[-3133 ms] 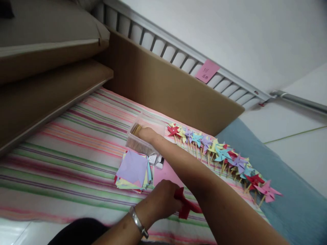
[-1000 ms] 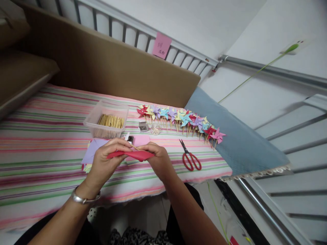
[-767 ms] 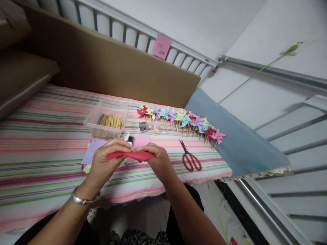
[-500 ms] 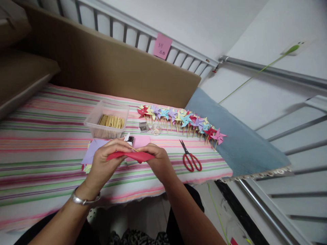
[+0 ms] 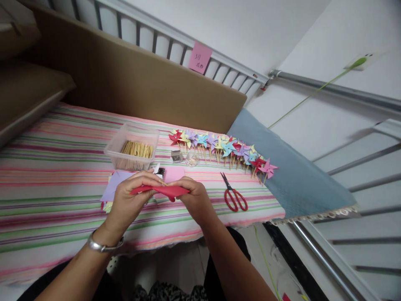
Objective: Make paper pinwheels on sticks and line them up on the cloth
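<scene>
Between my two hands is a red paper pinwheel (image 5: pixel 171 191), seen edge-on with a fold hanging at its middle. My left hand (image 5: pixel 133 188) is closed on its left side, and my right hand (image 5: pixel 191 191) grips its right side. A short piece of wooden stick (image 5: pixel 163 182) shows behind the red paper between the fingertips; the rest of it is hidden. Just beyond the hands, a small box of dark pins (image 5: pixel 161 172) rests by a pink paper sheet (image 5: pixel 175 173). Purple paper (image 5: pixel 111 188) lies beside my left hand, over other coloured sheets.
A clear plastic box (image 5: pixel 114 150) holds many wooden sticks. Finished pinwheels (image 5: pixel 228 147) lie in a row at the back right. Red-handled scissors (image 5: pixel 234 196) lie to the right. A small pin box (image 5: pixel 176 156) and a clear round container (image 5: pixel 191 159) sit mid-table. Cardboard (image 5: pixel 140 79) stands behind.
The red paper has tilted slightly and its middle fold hangs a little differently. Less of the stick shows. Both hands keep their grip in nearly the same place.
</scene>
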The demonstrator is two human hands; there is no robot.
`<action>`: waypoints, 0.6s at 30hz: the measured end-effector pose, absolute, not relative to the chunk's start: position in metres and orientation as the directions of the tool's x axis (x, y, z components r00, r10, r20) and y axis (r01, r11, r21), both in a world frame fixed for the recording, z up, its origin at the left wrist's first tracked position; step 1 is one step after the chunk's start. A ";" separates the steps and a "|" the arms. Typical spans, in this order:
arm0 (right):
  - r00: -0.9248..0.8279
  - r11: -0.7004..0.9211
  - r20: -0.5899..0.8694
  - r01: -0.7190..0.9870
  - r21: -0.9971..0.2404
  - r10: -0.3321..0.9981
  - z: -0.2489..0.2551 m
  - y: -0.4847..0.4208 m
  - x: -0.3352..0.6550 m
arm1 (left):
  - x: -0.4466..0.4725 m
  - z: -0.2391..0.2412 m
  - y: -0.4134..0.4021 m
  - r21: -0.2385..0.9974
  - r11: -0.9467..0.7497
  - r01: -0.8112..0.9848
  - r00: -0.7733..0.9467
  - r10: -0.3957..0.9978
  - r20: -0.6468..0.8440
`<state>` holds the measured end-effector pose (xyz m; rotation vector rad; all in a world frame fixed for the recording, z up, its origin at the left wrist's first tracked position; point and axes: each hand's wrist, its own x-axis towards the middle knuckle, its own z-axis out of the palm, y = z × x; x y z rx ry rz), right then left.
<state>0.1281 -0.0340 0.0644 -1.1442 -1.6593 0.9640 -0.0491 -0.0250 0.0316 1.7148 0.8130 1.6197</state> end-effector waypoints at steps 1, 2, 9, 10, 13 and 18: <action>-0.192 0.278 0.230 0.279 -0.919 0.954 0.065 -0.035 0.128 | -0.049 0.031 -0.025 0.807 -0.590 -0.001 0.050 0.806 0.590; -0.191 0.281 0.233 0.287 -0.916 0.953 0.066 -0.035 0.128 | -0.049 0.031 -0.025 0.820 -0.572 -0.015 0.048 0.819 0.572; -0.190 0.309 0.261 0.308 -0.900 0.947 0.069 -0.037 0.124 | -0.047 0.028 -0.024 0.870 -0.475 -0.131 0.022 0.876 0.482; -0.186 0.308 0.261 0.306 -0.901 0.947 0.069 -0.037 0.124 | -0.046 0.028 -0.024 0.871 -0.471 -0.140 0.019 0.878 0.478; -0.175 0.298 0.254 0.307 -0.904 0.951 0.068 -0.037 0.124 | -0.046 0.026 -0.023 0.873 -0.464 -0.151 0.012 0.882 0.470; -0.164 0.277 0.236 0.304 -0.912 0.958 0.068 -0.037 0.124 | -0.046 0.026 -0.023 0.877 -0.455 -0.156 -0.002 0.888 0.461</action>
